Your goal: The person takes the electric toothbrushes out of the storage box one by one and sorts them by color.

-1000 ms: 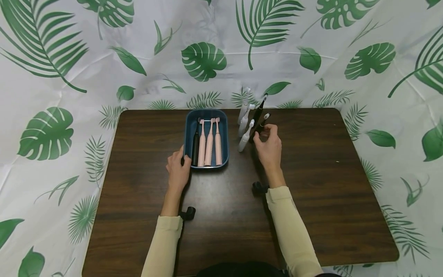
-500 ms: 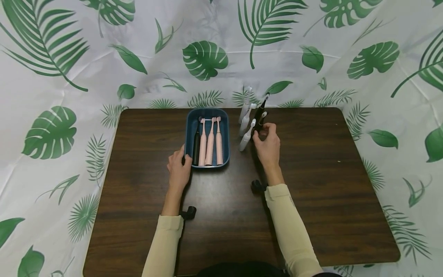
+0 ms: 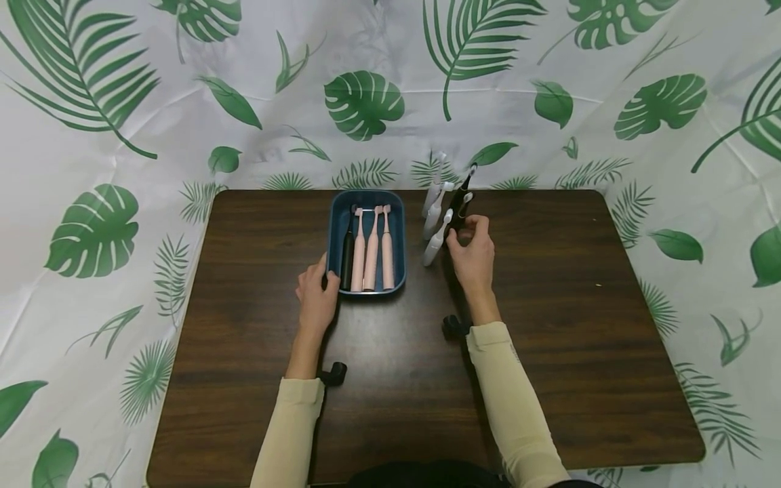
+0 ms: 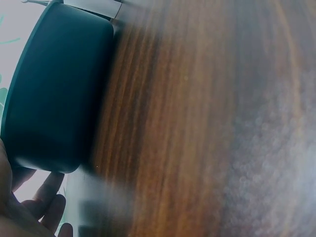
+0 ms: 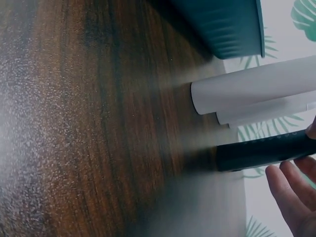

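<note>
A blue tray (image 3: 330, 230) holds one black electric toothbrush (image 3: 347, 261) and several pink electric toothbrushes (image 3: 371, 261), lying side by side with heads at the far end. My left hand (image 3: 316, 298) grips its near left corner, thumb and fingers on the outer walls. Right of the tray, my right hand (image 3: 474, 257) pinches an upright black electric toothbrush (image 5: 266, 150) between thumb and fingers. Its base appears at or very near the table in the right wrist view. Another black electric toothbrush (image 3: 462, 193) stands behind it, and white electric toothbrushes (image 3: 434, 245) stand in a row to its left.
The dark wooden table (image 3: 390, 379) ends at its far edge just behind the tray and the standing toothbrushes. A leaf-patterned white cloth (image 3: 281, 88) hangs behind it. A black wrist camera mount (image 3: 333, 374) sits at the left wrist.
The held black toothbrush's head has shifted slightly left and become more upright since a second ago. Both hands stay nearly in place; the whole view has drifted a little.
</note>
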`<action>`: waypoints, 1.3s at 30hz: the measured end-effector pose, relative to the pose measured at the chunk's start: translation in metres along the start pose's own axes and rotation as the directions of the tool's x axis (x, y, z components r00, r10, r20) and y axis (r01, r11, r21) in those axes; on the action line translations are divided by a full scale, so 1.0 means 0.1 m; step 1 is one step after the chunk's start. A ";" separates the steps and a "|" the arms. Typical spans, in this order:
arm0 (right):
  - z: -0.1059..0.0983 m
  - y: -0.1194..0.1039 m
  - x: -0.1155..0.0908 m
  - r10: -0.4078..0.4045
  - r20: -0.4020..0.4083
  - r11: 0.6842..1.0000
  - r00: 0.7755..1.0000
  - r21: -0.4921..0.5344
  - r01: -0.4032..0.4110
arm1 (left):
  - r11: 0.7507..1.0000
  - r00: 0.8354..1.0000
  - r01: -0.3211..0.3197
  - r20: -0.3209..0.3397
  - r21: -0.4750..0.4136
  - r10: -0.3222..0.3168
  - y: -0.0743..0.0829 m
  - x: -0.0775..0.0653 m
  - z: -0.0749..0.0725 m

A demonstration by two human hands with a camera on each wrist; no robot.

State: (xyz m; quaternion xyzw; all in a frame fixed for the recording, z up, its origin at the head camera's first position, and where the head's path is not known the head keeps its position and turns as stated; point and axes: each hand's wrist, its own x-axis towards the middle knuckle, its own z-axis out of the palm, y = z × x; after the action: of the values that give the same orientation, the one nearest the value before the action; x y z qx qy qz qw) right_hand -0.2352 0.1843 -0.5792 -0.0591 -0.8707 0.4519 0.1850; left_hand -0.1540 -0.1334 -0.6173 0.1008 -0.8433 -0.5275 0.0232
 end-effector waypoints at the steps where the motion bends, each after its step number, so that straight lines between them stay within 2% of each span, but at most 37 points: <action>1: 0.00 0.00 0.00 0.001 0.001 1.000 1.000 0.000 -0.001 | 1.000 1.000 0.001 0.000 -0.002 -0.001 0.01 0.00 0.00; 12: -0.03 -0.02 -0.02 0.001 -0.007 1.000 1.000 -0.027 -0.001 | 1.000 1.000 0.006 -0.006 -0.010 -0.006 0.05 -0.01 0.02; 17: -0.05 0.01 -0.04 0.018 0.018 0.999 1.000 -0.031 -0.017 | 1.000 1.000 0.004 -0.002 -0.008 -0.004 0.06 -0.01 0.03; 28: -0.17 0.11 -0.34 0.126 0.086 0.987 0.988 -0.107 -0.117 | 1.000 1.000 -0.001 -0.001 0.003 0.001 0.04 -0.01 0.03; 33: -0.18 0.05 -0.49 0.098 0.123 0.989 0.988 -0.121 -0.083 | 1.000 1.000 0.000 -0.008 0.009 0.000 0.03 0.00 0.02; 39: -0.09 -0.18 -0.65 0.045 0.232 0.994 0.972 -0.105 -0.020 | 1.000 1.000 0.001 -0.008 0.018 -0.001 0.04 0.00 0.01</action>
State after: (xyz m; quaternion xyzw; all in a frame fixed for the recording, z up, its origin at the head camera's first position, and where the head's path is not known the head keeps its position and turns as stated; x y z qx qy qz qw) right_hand -0.1703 0.1630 -0.5777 -0.0292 -0.9073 0.4136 0.0706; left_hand -0.1544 -0.1307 -0.6147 0.1036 -0.8479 -0.5193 0.0251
